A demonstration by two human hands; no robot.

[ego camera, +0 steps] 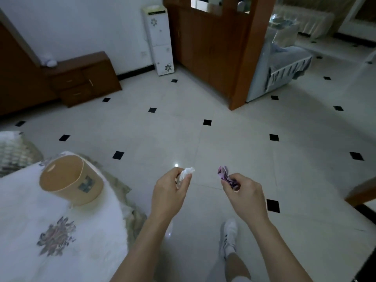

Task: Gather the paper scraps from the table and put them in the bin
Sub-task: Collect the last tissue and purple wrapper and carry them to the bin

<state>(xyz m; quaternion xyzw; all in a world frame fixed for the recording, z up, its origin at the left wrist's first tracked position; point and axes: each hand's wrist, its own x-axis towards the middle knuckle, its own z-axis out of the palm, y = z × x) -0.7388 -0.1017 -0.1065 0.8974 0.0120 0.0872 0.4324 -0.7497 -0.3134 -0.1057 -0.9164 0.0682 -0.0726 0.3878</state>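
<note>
My left hand (169,191) is closed around a crumpled white paper scrap (187,172), held over the tiled floor. My right hand (245,192) pinches a crumpled purple-patterned paper scrap (224,176) between thumb and fingers. A tan round bin (69,181) stands tilted toward me on the table (30,220), left of both hands; its inside looks empty. The table is covered with a white cloth with a flower print. No loose scraps show on the visible part of the table.
A white shoe (228,235) and leg show below my right arm. A brown cabinet (85,78) stands at the back left, a white water dispenser (158,37) by the wall, a wooden partition (219,47) behind, and a wooden edge (360,192) at the right.
</note>
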